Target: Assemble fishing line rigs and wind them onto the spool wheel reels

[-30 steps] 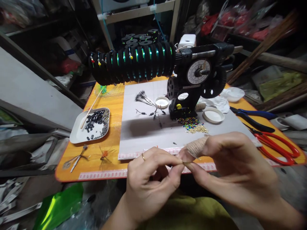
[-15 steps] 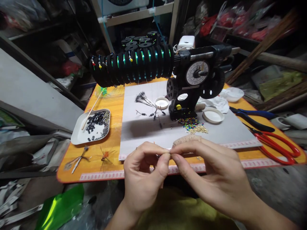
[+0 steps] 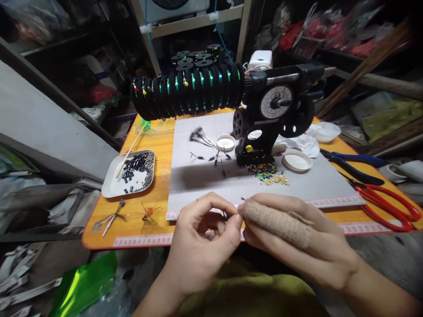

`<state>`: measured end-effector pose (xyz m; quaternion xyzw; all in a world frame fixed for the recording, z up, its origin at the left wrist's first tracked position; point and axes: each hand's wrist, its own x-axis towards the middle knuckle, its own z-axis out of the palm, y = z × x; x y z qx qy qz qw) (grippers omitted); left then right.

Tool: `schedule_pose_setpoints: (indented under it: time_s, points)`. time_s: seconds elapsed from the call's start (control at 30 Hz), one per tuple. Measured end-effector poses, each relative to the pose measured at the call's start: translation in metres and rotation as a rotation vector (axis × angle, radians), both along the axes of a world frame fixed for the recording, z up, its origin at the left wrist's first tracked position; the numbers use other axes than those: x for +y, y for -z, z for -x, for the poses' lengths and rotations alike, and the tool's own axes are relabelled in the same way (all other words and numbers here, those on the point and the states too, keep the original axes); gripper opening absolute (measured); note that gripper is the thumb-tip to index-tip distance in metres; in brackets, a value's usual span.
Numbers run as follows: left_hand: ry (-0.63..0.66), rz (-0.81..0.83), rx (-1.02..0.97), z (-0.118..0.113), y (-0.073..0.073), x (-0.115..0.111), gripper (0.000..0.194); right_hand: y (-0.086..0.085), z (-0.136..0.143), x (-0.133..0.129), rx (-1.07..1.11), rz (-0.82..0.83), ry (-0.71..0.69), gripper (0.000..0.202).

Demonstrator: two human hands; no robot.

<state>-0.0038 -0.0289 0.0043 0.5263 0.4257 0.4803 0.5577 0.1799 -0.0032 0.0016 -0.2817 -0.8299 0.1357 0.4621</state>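
My left hand (image 3: 205, 242) is closed in a pinch, thumb against index finger, at the table's front edge. My right hand (image 3: 297, 246), with tan bandage tape (image 3: 277, 222) wrapped round one finger, meets its fingertips. Whatever they pinch is too small to name; a small dark bit (image 3: 225, 215) shows behind the left fingers. Beyond the hands lie a pile of coloured beads (image 3: 262, 171), gold beads (image 3: 276, 179) and several small black pieces with thin stems (image 3: 216, 159). A black geared winding machine (image 3: 277, 105) carries a row of black spools (image 3: 188, 92) with green line.
On the left stand a white tray (image 3: 110, 182) of black and grey bits with a stick across it, and an orange wire bundle (image 3: 148, 214). Red-handled scissors (image 3: 393, 207) and blue-black pliers (image 3: 355, 163) lie right. Two shallow white dishes (image 3: 297, 161) sit beside the machine.
My right hand has turned, bringing the taped finger forward to the left fingertips. My left hand keeps its pinch. The view has shifted slightly.
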Motion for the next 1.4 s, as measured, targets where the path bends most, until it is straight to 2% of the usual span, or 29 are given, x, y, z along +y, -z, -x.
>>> schedule_pose_setpoints:
  time_s: [0.07,0.1,0.2,0.27,0.37,0.43,0.57,0.63,0.7,0.87,1.0,1.07,1.17,1.4]
  points:
    - [-0.05,-0.073,0.066,-0.001,0.001,0.0,0.007,-0.003,0.002,0.003,-0.108,-0.145,-0.035,0.016]
    - [-0.096,-0.169,0.125,-0.002,0.001,0.001,0.005,-0.005,0.004,0.004,-0.128,-0.156,-0.023,0.016]
    - [-0.24,-0.563,0.336,-0.005,0.004,0.003,0.01,-0.009,0.01,0.004,-0.065,-0.003,0.035,0.016]
    - [-0.282,-0.751,0.431,-0.004,0.005,0.005,0.017,-0.01,0.013,0.002,-0.017,0.093,0.025,0.016]
    - [-0.281,-0.878,0.542,0.0,0.005,0.007,0.019,-0.01,0.012,0.002,0.022,0.223,-0.036,0.016]
    - [-0.235,-0.942,0.621,0.004,0.004,0.008,0.017,-0.01,0.01,0.003,0.02,0.288,-0.07,0.017]
    - [-0.14,-1.021,0.752,0.01,-0.002,0.01,0.009,-0.012,0.006,0.005,-0.027,0.327,-0.113,0.018]
    - [-0.11,-0.949,0.713,0.01,-0.005,0.013,0.008,-0.013,0.004,0.006,-0.06,0.304,-0.133,0.018]
    - [-0.085,-0.796,0.609,0.009,-0.009,0.016,0.011,-0.013,0.004,0.007,-0.092,0.246,-0.138,0.018]
    - [-0.016,-0.223,0.249,0.006,-0.016,0.02,0.014,-0.016,0.006,0.011,-0.16,0.091,-0.146,0.017]
    - [0.123,0.146,-0.008,0.011,-0.012,0.019,0.01,-0.014,0.009,0.013,-0.149,-0.02,-0.143,0.022]
    - [0.186,0.23,-0.113,0.013,-0.007,0.019,0.013,-0.011,0.01,0.014,-0.141,-0.059,-0.119,0.025]
    - [0.234,0.273,-0.25,0.014,0.001,0.018,0.022,-0.007,0.012,0.012,-0.117,-0.06,-0.092,0.027]
    - [0.262,0.297,-0.362,0.011,0.006,0.018,0.024,-0.016,0.019,0.005,-0.023,0.113,-0.052,0.018]
